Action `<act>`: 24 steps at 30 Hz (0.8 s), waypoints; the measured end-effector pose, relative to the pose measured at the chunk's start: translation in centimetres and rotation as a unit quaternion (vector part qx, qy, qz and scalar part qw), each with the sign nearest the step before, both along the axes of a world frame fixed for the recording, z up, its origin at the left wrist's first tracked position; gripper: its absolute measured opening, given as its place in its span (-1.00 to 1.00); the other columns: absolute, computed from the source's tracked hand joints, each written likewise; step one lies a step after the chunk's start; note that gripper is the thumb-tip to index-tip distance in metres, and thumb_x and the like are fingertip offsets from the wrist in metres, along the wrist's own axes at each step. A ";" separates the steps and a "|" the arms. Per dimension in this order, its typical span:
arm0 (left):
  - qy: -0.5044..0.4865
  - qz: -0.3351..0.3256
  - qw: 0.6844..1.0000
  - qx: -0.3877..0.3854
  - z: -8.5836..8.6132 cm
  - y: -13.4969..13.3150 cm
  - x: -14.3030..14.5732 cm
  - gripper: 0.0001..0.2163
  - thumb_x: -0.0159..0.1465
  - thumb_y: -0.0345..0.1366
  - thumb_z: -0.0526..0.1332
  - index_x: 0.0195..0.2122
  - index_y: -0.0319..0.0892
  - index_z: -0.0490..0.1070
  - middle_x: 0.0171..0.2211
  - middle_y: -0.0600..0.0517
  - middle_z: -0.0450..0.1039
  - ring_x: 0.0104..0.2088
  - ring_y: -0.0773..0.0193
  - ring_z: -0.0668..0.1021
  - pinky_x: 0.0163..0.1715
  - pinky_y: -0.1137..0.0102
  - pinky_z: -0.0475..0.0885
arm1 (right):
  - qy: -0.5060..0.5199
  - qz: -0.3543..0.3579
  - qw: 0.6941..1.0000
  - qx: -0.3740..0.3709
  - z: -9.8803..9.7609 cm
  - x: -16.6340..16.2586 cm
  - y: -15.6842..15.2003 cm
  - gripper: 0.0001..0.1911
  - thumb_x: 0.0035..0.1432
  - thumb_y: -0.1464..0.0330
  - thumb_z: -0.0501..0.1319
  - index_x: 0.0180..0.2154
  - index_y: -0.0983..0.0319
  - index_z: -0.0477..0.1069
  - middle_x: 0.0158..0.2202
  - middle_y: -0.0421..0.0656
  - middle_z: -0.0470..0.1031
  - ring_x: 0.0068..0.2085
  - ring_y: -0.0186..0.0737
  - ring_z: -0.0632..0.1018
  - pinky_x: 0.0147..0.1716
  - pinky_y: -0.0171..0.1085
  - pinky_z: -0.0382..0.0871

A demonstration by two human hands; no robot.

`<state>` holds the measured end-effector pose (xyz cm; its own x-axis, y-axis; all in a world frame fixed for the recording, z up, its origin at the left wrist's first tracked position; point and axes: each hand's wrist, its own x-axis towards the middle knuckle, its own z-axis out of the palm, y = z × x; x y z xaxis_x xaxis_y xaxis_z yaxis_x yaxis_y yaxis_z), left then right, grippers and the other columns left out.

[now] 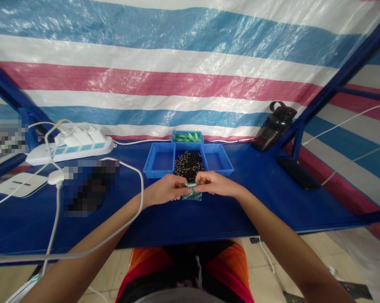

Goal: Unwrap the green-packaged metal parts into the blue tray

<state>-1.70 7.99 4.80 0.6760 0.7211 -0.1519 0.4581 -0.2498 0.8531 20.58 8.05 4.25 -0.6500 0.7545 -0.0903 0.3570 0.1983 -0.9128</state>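
Note:
My left hand [166, 190] and my right hand [215, 184] meet over the blue table [272, 198], fingers pinched on a small green part [191, 185] between them. A small clear bag with green contents [193, 195] lies just under the hands. Right behind them stands a blue tray [178, 154] filled with small black parts [189, 164]. A smaller blue tray [174, 135] of green parts [187, 136] sits at the back.
Empty blue trays stand left [160, 162] and right [217, 161] of the black parts. A white power strip [70, 148] with cables lies at left. A dark water bottle [274, 126] leans at the right, a black flat object [296, 172] beside it.

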 end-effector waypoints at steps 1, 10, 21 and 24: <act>0.001 0.003 1.000 -0.002 0.0 0.0 0.0 -0.65 0.19 0.01 0.18 -0.42 -0.24 0.39 -0.61 0.10 0.37 -0.59 0.37 0.43 -0.59 0.51 0.32 | 0.000 0.002 1.000 -0.005 0.0 0.0 0.0 -0.74 0.10 0.20 0.25 -0.34 0.26 0.30 -0.60 -0.36 0.24 -0.63 -0.47 0.29 -0.67 -0.47 0.11; -0.088 0.014 0.990 -0.108 0.1 0.4 0.1 -0.57 0.24 0.04 0.10 -0.19 -0.29 0.42 -0.34 -0.08 0.50 -0.44 0.31 0.52 -0.58 0.50 0.42 | 0.063 0.004 0.998 -0.019 -0.6 0.2 0.1 -0.72 0.07 0.24 0.27 -0.41 0.23 0.21 -0.63 -0.37 0.25 -0.64 -0.47 0.29 -0.66 -0.46 0.13; -0.202 0.088 0.972 -0.087 -0.3 0.7 0.2 -0.68 0.09 -0.20 0.33 -0.22 -0.24 0.31 -0.41 0.03 0.47 -0.37 0.30 0.53 -0.38 0.38 0.49 | 0.008 -0.011 1.000 -0.024 -0.1 -0.4 -0.4 -0.66 0.13 0.10 0.19 -0.35 0.27 0.37 -0.53 -0.25 0.39 -0.52 -0.39 0.42 -0.56 -0.42 0.29; -0.208 0.097 0.971 -0.059 -0.2 0.5 0.5 -0.62 0.05 -0.25 0.36 -0.16 -0.23 0.28 -0.40 0.05 0.47 -0.40 0.32 0.53 -0.36 0.40 0.46 | 0.008 -0.041 0.999 -0.008 -0.3 -0.4 -0.1 -0.63 0.15 0.08 0.17 -0.39 0.28 0.37 -0.50 -0.20 0.44 -0.50 -0.38 0.45 -0.58 -0.44 0.29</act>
<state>-1.21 8.48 4.55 0.5490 0.8357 0.0158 0.0954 -0.0815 0.9921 20.16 7.92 3.92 -0.5873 0.8041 -0.0929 0.3568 0.1541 -0.9214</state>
